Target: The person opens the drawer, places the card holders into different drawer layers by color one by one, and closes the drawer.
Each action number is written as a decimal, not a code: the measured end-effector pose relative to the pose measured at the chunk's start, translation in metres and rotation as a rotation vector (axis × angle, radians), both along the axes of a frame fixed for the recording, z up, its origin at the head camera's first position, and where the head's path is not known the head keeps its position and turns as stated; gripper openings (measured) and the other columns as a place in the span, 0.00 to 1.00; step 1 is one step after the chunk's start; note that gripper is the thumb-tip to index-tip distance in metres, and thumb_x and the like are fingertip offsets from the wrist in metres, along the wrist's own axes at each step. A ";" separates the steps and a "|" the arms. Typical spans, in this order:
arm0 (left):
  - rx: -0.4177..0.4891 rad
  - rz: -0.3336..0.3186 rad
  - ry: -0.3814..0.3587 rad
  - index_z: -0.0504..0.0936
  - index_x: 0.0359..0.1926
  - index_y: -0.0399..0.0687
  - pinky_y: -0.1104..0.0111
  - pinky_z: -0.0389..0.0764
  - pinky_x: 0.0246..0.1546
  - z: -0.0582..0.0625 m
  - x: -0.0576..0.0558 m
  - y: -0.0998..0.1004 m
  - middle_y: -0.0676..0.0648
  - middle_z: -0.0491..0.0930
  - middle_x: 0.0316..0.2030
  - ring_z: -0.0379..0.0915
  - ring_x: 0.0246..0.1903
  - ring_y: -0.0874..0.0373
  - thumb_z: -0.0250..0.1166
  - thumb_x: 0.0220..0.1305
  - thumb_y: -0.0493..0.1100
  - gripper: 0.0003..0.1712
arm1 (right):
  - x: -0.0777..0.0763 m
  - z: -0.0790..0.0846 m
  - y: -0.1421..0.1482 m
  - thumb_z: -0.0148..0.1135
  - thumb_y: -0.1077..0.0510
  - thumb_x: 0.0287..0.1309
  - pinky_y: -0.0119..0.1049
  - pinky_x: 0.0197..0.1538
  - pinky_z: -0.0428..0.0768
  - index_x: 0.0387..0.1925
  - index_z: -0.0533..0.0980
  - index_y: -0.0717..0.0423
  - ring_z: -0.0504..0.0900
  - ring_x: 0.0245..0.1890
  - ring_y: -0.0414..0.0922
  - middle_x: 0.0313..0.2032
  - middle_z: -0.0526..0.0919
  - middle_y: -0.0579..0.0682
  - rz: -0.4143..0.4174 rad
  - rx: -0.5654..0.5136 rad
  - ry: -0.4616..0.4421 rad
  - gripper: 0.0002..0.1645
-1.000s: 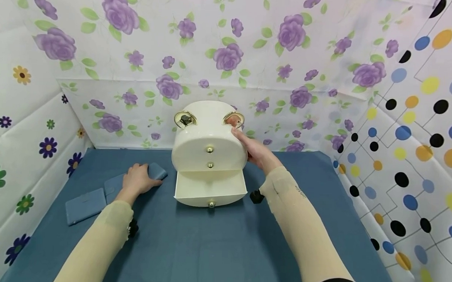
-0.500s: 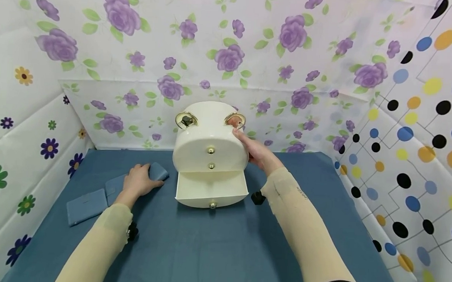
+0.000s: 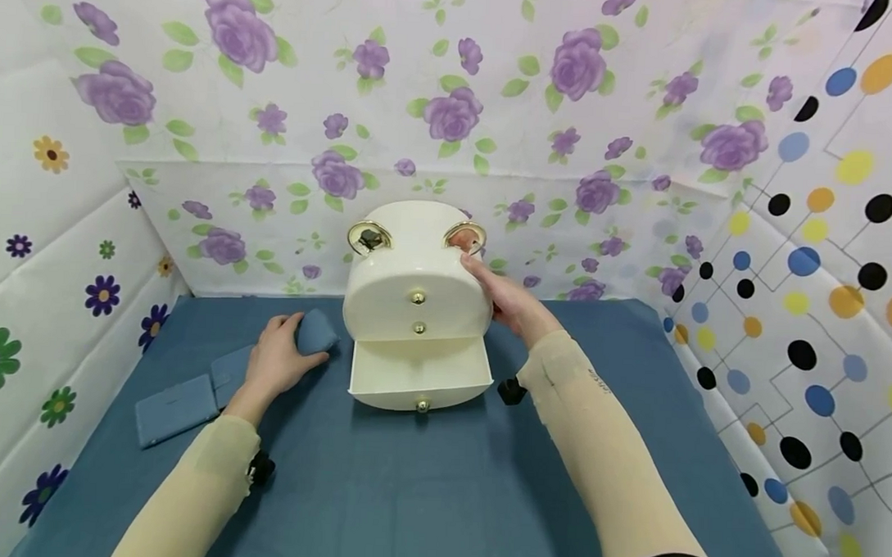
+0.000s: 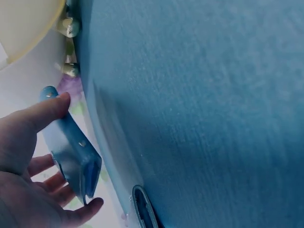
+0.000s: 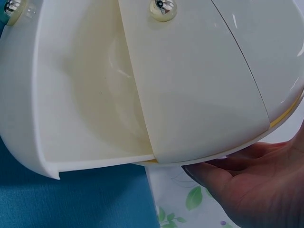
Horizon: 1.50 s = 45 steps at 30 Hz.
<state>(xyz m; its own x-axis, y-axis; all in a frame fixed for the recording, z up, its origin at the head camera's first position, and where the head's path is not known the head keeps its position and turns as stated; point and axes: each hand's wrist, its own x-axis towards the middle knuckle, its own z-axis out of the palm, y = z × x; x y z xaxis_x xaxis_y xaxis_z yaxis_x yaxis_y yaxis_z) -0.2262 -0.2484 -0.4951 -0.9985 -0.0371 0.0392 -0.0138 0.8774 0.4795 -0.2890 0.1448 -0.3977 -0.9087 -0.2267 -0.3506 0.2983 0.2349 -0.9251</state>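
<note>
My left hand (image 3: 277, 359) pinches a blue wallet (image 3: 315, 334) between thumb and fingers, left of a cream drawer box (image 3: 416, 290). In the left wrist view the wallet (image 4: 71, 145) is tilted above the blue cloth, its folded edge showing. The box has gold ring-shaped ears and round gold knobs, and its bottom drawer (image 3: 419, 366) is pulled out toward me. My right hand (image 3: 515, 301) holds the box's right side, thumb near the right ear. In the right wrist view the right hand's fingers (image 5: 213, 178) reach behind the box and are partly hidden.
Two more flat blue wallets lie on the left: a near one (image 3: 176, 411) and one (image 3: 229, 373) partly covered by my left hand. A blue cloth (image 3: 409, 498) covers the table. Patterned sheets (image 3: 452, 115) stand as walls behind and at both sides.
My left hand has tipped the wallet up from the cloth, and its fingers have shifted slightly. The right hand and the drawer box keep their places.
</note>
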 end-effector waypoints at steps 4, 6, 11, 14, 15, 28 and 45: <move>0.033 -0.029 0.044 0.60 0.81 0.30 0.32 0.70 0.64 0.005 0.007 0.003 0.24 0.62 0.72 0.63 0.68 0.25 0.78 0.66 0.54 0.56 | 0.001 0.000 0.001 0.60 0.14 0.58 0.51 0.67 0.78 0.65 0.79 0.52 0.82 0.57 0.53 0.60 0.81 0.55 0.004 -0.002 0.006 0.54; 0.049 -0.042 0.064 0.60 0.81 0.30 0.32 0.70 0.64 0.008 0.010 0.003 0.25 0.63 0.72 0.64 0.68 0.26 0.78 0.66 0.55 0.56 | 0.001 0.000 0.001 0.59 0.14 0.59 0.52 0.67 0.77 0.65 0.79 0.52 0.82 0.57 0.53 0.61 0.81 0.55 0.012 -0.002 0.008 0.54; 0.077 -0.084 0.113 0.62 0.80 0.32 0.33 0.69 0.65 0.015 0.016 0.003 0.27 0.64 0.73 0.64 0.70 0.28 0.79 0.64 0.56 0.56 | 0.001 0.001 0.001 0.59 0.14 0.59 0.51 0.67 0.77 0.65 0.79 0.52 0.82 0.57 0.52 0.61 0.81 0.54 0.008 0.006 0.003 0.54; 0.079 -0.119 0.124 0.63 0.80 0.34 0.32 0.68 0.66 0.019 0.017 0.002 0.28 0.65 0.74 0.63 0.71 0.28 0.80 0.63 0.58 0.56 | 0.001 0.002 0.001 0.59 0.13 0.58 0.51 0.67 0.78 0.65 0.79 0.52 0.82 0.57 0.52 0.61 0.81 0.54 0.000 0.009 -0.002 0.55; 0.081 -0.133 0.126 0.64 0.80 0.35 0.32 0.68 0.66 0.020 0.017 0.002 0.28 0.65 0.74 0.63 0.71 0.28 0.80 0.63 0.58 0.56 | 0.001 0.002 0.001 0.59 0.13 0.58 0.51 0.67 0.78 0.66 0.79 0.52 0.82 0.57 0.52 0.61 0.81 0.54 -0.001 0.009 -0.003 0.55; 0.054 -0.316 0.090 0.67 0.79 0.37 0.32 0.70 0.65 0.035 0.021 -0.013 0.31 0.69 0.72 0.67 0.69 0.30 0.81 0.61 0.62 0.57 | 0.000 0.002 0.001 0.59 0.13 0.58 0.50 0.67 0.78 0.65 0.80 0.52 0.82 0.57 0.52 0.61 0.81 0.54 0.000 0.017 -0.008 0.55; 0.020 -0.413 0.067 0.70 0.78 0.41 0.33 0.73 0.62 0.051 0.031 -0.013 0.33 0.71 0.71 0.69 0.68 0.31 0.81 0.60 0.64 0.55 | 0.000 0.004 0.000 0.57 0.14 0.61 0.51 0.70 0.75 0.66 0.78 0.52 0.81 0.58 0.52 0.62 0.80 0.54 0.005 0.007 -0.010 0.54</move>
